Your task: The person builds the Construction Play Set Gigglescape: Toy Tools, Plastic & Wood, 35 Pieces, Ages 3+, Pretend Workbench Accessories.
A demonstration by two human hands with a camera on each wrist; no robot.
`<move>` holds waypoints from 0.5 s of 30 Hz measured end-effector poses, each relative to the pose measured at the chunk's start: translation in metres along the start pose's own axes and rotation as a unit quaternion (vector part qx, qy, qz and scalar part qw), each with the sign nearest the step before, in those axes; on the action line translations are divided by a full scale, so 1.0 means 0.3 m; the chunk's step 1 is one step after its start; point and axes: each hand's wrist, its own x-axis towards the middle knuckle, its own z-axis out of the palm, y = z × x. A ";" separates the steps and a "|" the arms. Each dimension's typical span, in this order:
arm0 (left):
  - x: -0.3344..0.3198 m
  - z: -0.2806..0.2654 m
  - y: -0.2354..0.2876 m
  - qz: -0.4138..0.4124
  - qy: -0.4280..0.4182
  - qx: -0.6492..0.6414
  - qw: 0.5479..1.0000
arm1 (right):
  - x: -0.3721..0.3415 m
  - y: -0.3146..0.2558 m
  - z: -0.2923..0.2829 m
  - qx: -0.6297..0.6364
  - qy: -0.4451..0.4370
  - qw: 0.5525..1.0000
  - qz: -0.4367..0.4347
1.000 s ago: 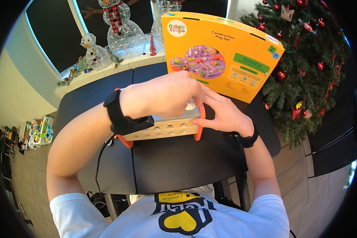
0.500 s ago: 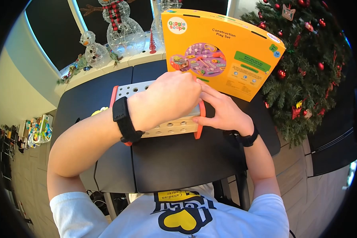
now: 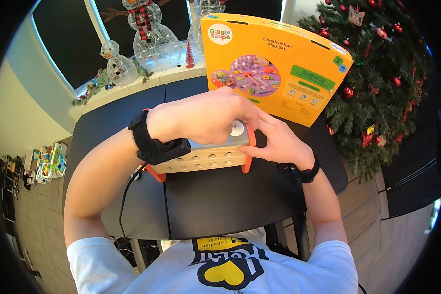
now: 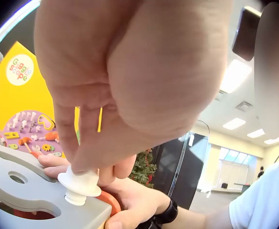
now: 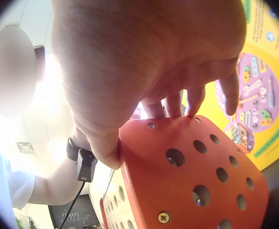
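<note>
A toy workbench (image 3: 201,161) with a grey top, pale wooden front full of holes and red end panels stands on the black table. My left hand (image 3: 206,115) reaches across above it and pinches the head of a white plastic screw (image 4: 80,183). The screw stands upright at the right end of the grey top (image 4: 1,167), with part of its thread showing under a wide collar. My right hand (image 3: 281,142) grips the red end panel (image 5: 192,162), thumb at the front corner and fingers over the top edge.
Behind the workbench a yellow construction play set box (image 3: 274,68) stands upright. A decorated Christmas tree (image 3: 372,88) is at the right, and wire snowmen (image 3: 154,44) stand on the ledge. A black cable (image 3: 124,196) hangs from my left wrist camera over the table (image 3: 220,201).
My left hand turned over at the wrist and then turned back while staying at the screw. My right hand keeps its grip on the end panel, and the workbench stays in place.
</note>
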 end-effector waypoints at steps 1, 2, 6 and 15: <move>-0.001 0.005 0.004 -0.008 0.024 0.022 0.999 | 0.000 -0.001 0.000 -0.003 0.002 1.000 0.003; -0.003 0.010 0.009 -0.016 0.047 0.043 0.998 | 0.000 -0.002 0.001 -0.006 0.003 1.000 0.006; 0.008 0.032 0.024 -0.134 0.009 0.138 0.981 | 0.005 -0.008 0.002 -0.024 0.022 0.999 -0.016; 0.001 0.031 0.006 -0.043 -0.040 0.109 0.992 | 0.003 -0.005 0.008 -0.012 0.026 1.000 -0.013</move>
